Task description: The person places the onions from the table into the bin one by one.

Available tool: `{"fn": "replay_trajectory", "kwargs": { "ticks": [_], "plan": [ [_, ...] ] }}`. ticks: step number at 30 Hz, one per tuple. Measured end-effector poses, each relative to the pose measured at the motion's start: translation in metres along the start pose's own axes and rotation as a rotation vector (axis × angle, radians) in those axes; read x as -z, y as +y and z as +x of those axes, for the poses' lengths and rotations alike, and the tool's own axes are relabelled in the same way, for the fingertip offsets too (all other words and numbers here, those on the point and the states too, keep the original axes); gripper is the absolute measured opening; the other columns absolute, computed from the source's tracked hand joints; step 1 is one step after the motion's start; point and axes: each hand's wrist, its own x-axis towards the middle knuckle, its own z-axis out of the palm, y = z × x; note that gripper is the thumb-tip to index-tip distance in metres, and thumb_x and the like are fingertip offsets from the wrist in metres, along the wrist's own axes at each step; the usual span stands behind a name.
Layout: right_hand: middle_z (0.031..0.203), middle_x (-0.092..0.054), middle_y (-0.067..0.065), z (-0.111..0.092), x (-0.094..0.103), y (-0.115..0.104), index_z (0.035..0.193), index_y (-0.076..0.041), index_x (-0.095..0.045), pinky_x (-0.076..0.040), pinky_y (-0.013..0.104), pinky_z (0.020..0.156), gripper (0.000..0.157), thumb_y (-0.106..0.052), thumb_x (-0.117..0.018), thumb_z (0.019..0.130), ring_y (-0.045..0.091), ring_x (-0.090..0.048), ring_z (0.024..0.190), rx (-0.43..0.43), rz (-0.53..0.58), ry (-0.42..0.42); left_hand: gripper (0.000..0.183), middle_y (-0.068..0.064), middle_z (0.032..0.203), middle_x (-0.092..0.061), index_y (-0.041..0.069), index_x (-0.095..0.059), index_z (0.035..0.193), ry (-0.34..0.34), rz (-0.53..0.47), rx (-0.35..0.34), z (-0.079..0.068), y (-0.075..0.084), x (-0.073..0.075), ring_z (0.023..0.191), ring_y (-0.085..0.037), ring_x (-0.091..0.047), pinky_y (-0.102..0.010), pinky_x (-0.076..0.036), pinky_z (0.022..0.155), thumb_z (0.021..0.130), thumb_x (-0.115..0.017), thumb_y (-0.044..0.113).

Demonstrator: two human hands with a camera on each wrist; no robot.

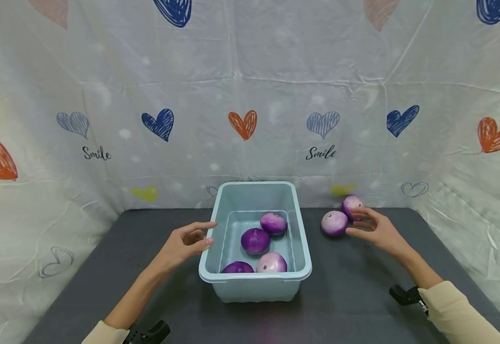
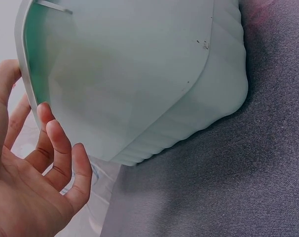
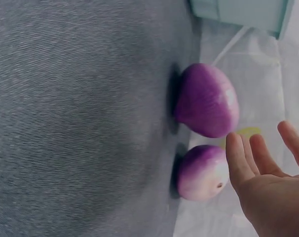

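A pale blue plastic bin (image 1: pixel 256 289) stands mid-table with red onions inside: two dark purple ones (image 1: pixel 255 241) (image 1: pixel 273 223), a paler one (image 1: pixel 271 263) and one (image 1: pixel 237 267) partly hidden by the front wall. My left hand (image 1: pixel 191 239) is at the bin's left rim, fingers loosely bent and fingertips against or very near the edge; the left wrist view shows the bin's outer wall (image 2: pixel 134 64) beside them. To the right of the bin lie two more onions (image 1: pixel 334 223) (image 1: pixel 352 205). My right hand (image 1: pixel 374 229) reaches beside them, fingers spread and relaxed, gripping neither; whether a fingertip touches one, I cannot tell.
A dark grey cloth (image 1: pixel 344 296) covers the table. Behind it and at both sides hangs a white curtain (image 1: pixel 275 100) printed with hearts and "Smile". The curtain meets the table's back edge close behind the bin and the two onions.
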Motion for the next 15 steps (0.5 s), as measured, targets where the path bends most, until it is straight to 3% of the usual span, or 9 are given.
{"fn": "replay_trajectory", "kwargs": {
  "ticks": [7,15],
  "plan": [
    [0.149,-0.041,0.03,0.001,-0.007,0.008,0.152,0.003,-0.038,-0.046,0.055,0.097,0.073,-0.016,-0.077,0.093,0.048,-0.047,0.131,-0.002,-0.012,0.027,0.045,-0.016,0.093,-0.063,0.006,-0.06,0.142,-0.009,-0.001,-0.036,0.0,-0.001,0.0,0.08,-0.022,-0.061,-0.044,-0.055,0.077,0.099,-0.069,0.015],
    [0.151,-0.037,0.029,0.009,-0.017,0.011,0.151,0.003,-0.038,-0.043,0.057,0.1,0.075,-0.017,-0.079,0.092,0.052,-0.045,0.131,-0.02,-0.028,0.07,0.045,-0.016,0.094,-0.063,0.009,-0.06,0.143,0.003,0.007,-0.003,-0.001,0.001,0.0,0.082,-0.023,-0.061,-0.045,-0.055,0.076,0.099,-0.07,0.019]
  ]
}}
